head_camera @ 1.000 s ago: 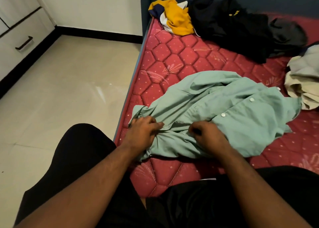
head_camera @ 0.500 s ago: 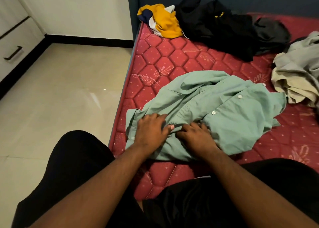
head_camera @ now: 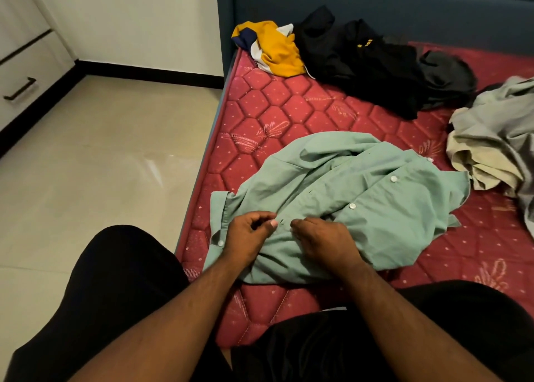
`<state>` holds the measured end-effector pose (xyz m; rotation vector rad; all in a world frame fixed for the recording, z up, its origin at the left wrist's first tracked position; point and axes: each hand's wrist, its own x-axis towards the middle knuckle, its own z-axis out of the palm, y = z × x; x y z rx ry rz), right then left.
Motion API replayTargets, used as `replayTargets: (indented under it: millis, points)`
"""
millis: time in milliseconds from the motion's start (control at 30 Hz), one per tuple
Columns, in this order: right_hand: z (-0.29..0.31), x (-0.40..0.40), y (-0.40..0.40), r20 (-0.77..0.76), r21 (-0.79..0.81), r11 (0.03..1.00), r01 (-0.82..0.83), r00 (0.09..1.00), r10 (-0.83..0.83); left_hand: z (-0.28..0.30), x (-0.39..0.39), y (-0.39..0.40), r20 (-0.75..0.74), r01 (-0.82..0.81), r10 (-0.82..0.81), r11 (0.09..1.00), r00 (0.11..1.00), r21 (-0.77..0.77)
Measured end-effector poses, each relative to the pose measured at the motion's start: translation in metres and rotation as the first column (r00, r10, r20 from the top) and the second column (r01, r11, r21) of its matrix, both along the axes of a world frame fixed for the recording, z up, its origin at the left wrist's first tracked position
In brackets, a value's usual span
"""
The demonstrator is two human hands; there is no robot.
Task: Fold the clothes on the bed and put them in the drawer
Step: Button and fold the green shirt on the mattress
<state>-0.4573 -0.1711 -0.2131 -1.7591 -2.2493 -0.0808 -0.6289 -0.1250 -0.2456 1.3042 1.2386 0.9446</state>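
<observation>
— Buttons first, I'd say. Green button-up shirt [head_camera: 346, 202] lies crumpled near the bed's [head_camera: 254, 98] front edge, toward its left side, front panels skewed and the placket running diagonally up to the right.

— Where are the hands on it?

— Both sit on the lower placket, close together. Left hand [head_camera: 248, 234] has thumb and fingers curled in a pinch right at the placket edge by a buttonhole; whether cloth is actually caught in that grip I cannot tell. Right hand [head_camera: 320, 240] has its fingers curled down into the fabric just beside it, its grip bunching the cloth.

— So how should this step go?

— My judgement: line up the two front edges, hold them taut between the hands, then spread the shirt flat toward the middle of the bed before any fold. Sleeves are buried in the creases, so they want pulling out first.

— Anything in the way?

— Beige and grey garment [head_camera: 491, 150] lies near the right edge, close to the shirt's hem; keep the spread clear of it. Black clothes [head_camera: 361, 64] and yellow jersey [head_camera: 277, 49] wait at the headboard [head_camera: 375, 9] end. White drawer [head_camera: 26, 84] stands shut across the floor, far left.
</observation>
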Motion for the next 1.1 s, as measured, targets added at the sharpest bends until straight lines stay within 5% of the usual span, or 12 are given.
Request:
replayTargets:
  millis: [267,433,533,667,767,867,1000,1100]
  points:
    - [-0.001,0.006,0.003,-0.394,-0.106,0.994,-0.037,0.919,-0.007,-0.003,0.003,0.003,-0.076,0.074,-0.081,0.993,0.994,-0.096]
    - [0.003,0.002,-0.001,-0.671,-0.337,0.940,-0.050,0.713,-0.203,-0.004,0.002,0.004,-0.023,0.092,-0.096,0.989,0.995,-0.119]
    - [0.006,0.004,-0.001,-0.655,-0.452,0.885,-0.113,0.716,-0.243,-0.005,0.001,0.004,-0.005,0.103,-0.105,0.987,0.994,-0.125]
    - [0.009,0.013,0.004,-0.405,-0.577,0.799,-0.170,0.909,-0.100,-0.002,0.001,0.005,0.014,0.141,-0.140,0.982,0.990,-0.128]
    - [0.010,0.014,0.004,-0.449,-0.491,0.863,-0.117,0.883,-0.135,0.001,0.002,0.003,0.046,0.150,-0.145,0.979,0.988,-0.138]
    - [0.007,0.007,0.003,-0.541,-0.229,0.973,-0.036,0.836,-0.096,0.000,0.001,0.003,0.077,0.161,-0.151,0.976,0.986,-0.149]
    - [0.003,-0.003,0.003,-0.335,0.064,0.998,-0.019,0.941,0.039,0.003,-0.002,0.001,0.169,0.161,-0.131,0.971,0.977,-0.177]
    - [0.002,-0.002,0.006,-0.196,0.128,0.991,-0.035,0.979,0.060,0.006,-0.003,0.001,0.256,0.222,-0.163,0.950,0.953,-0.222]
